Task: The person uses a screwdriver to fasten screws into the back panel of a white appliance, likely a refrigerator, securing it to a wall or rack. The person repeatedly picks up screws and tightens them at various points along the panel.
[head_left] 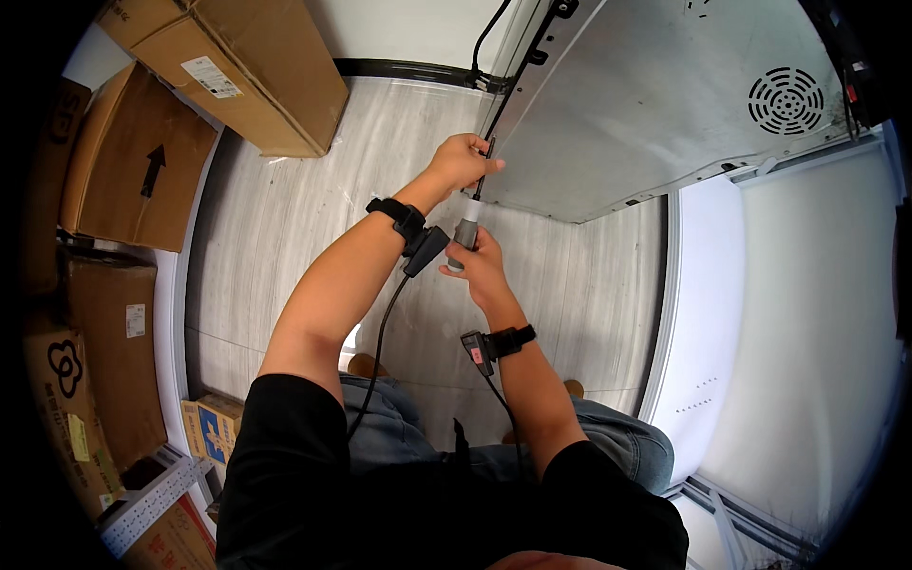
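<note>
My right hand (483, 269) is wrapped round the grey handle of a screwdriver-like tool (465, 234) with a white collar. From the collar a thin dark shaft (480, 186) runs up along the edge of a large grey metal panel (608, 123). Higher up, my left hand (463, 161) is closed at that edge, the thin shaft passing between its thumb and fingers. The tip of the shaft is too small to make out. A black strap with a small device sits on each wrist, and a cable trails from each one.
Cardboard boxes (249, 71) stand at the upper left, and more boxes (114, 332) fill a rack along the left side. A black cable (483, 43) hangs by the wall behind the panel. White panelling (703, 313) with a metal frame bounds the right side of the grey wood-look floor (266, 256).
</note>
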`<state>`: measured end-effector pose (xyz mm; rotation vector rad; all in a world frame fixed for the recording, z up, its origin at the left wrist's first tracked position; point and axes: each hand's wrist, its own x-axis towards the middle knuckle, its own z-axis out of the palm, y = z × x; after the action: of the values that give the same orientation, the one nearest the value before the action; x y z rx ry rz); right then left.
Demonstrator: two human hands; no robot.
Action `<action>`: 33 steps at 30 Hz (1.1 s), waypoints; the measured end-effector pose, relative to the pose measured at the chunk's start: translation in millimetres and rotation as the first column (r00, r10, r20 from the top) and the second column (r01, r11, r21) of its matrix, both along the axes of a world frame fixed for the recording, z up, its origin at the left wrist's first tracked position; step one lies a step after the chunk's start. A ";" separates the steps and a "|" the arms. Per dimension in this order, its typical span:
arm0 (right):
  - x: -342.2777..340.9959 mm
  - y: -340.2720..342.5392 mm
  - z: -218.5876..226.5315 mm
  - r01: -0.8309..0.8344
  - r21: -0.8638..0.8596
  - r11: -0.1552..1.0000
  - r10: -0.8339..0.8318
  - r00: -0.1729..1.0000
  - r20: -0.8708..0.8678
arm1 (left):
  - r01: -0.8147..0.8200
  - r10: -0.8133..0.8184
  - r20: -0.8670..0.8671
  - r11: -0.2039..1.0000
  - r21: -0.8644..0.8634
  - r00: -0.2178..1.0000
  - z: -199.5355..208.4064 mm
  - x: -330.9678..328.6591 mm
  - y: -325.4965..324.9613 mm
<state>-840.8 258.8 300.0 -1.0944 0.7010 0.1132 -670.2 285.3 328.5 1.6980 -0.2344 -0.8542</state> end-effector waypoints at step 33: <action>-13.9 -33.1 -3.7 -0.199 0.360 0.912 0.098 0.955 0.279 | -0.057 0.042 -0.153 0.994 -0.098 0.987 2.1 -5.3 -2.9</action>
<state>-854.7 225.8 296.4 -0.7631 0.3397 0.2275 -675.5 282.4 330.6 1.5305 -0.1297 -0.9144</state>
